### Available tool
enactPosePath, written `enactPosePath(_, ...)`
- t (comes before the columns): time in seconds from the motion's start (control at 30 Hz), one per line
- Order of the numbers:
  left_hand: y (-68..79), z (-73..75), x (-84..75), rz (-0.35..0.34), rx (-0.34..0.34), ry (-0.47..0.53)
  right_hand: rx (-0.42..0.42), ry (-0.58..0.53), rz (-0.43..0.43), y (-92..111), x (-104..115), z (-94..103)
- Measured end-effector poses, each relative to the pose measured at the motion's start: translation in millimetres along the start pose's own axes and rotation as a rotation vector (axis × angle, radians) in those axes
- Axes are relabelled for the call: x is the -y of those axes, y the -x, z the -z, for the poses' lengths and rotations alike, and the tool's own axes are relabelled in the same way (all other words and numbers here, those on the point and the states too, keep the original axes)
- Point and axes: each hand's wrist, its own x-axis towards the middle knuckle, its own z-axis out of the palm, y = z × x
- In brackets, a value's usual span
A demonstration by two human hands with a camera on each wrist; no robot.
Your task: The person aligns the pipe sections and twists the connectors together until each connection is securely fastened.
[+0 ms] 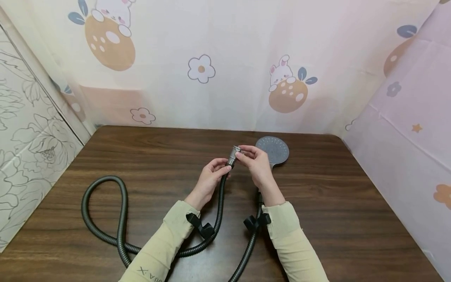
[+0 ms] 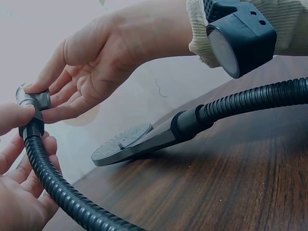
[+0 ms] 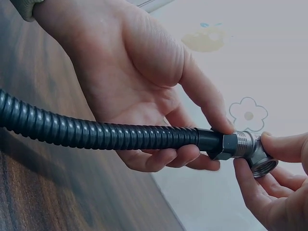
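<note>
My left hand [image 1: 207, 181] grips the black hex nut [image 3: 224, 147] at the end of a black corrugated shower hose [image 3: 82, 132]. With thumb and fingers, my right hand [image 1: 260, 169] pinches a silver elbow fitting [image 3: 260, 154] at that same end. In the right wrist view, bare metal threads show between nut and fitting, and the fitting's round opening faces down. Both hands are above the table. A grey hand shower [image 1: 273, 150] lies behind my right hand, spray face up. The hose's other end [image 2: 192, 124] joins its handle.
The hose lies in a loop [image 1: 84, 207] on the left of the brown wooden table [image 1: 334, 219], crossing itself and passing beneath my left forearm. Patterned curtains [image 1: 232, 98] stand along the back and right. A black camera mount [image 1: 204, 229] sits at my left wrist, near the hose.
</note>
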Motion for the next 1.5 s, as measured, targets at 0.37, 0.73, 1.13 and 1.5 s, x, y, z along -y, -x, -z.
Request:
enactPosePath(0.37, 1.5, 1.0, -0.2, -0.010, 0.043, -0.008, 0.001, 0.049, -0.014, 1.1, 0.3, -0.3)
enactPosePath(0.73, 3.2, 1.0, 0.5, -0.010, 0.019, -0.010, -0.009, 0.033, -0.012, 0.8, 0.6, 1.1)
enactPosePath(1.13, 3.0, -2.0, 0.5, -0.018, -0.004, 0.009, -0.002, 0.006, -0.006, 0.4, 1.3, 2.6)
enactPosePath(1.5, 3.0, -2.8, 0.4, -0.054, -0.013, 0.020, -0.010, -0.014, -0.005, 0.0, 0.5, 0.5)
